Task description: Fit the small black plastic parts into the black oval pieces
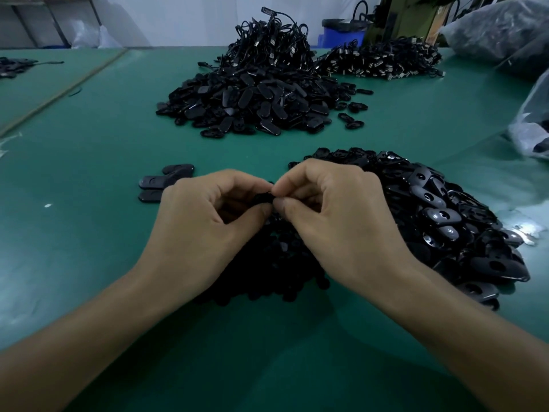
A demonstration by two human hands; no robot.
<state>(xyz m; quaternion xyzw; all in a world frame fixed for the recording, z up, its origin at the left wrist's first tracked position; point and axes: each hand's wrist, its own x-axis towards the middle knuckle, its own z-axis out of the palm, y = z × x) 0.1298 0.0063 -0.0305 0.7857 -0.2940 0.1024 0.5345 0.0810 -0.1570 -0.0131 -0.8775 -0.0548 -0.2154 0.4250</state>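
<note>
My left hand [205,221] and my right hand [332,215] meet fingertip to fingertip over the green table [89,233]. Between them sits a black oval piece [263,199], mostly hidden; the left fingers curl round it and the right thumb and forefinger pinch at its edge. Whether a small part is in the pinch cannot be seen. Under my hands lies a heap of small black parts [273,263]. A large pile of oval pieces with holes [439,215] spreads to the right. Three oval pieces [166,182] lie flat left of my left hand.
A second big heap of black oval pieces [252,105] sits mid-table, with tangled black cables [267,46] behind it and more cables [383,59] at the back right. Clear plastic bags [531,120] lie along the right edge. A blue bin [341,35] stands beyond the table.
</note>
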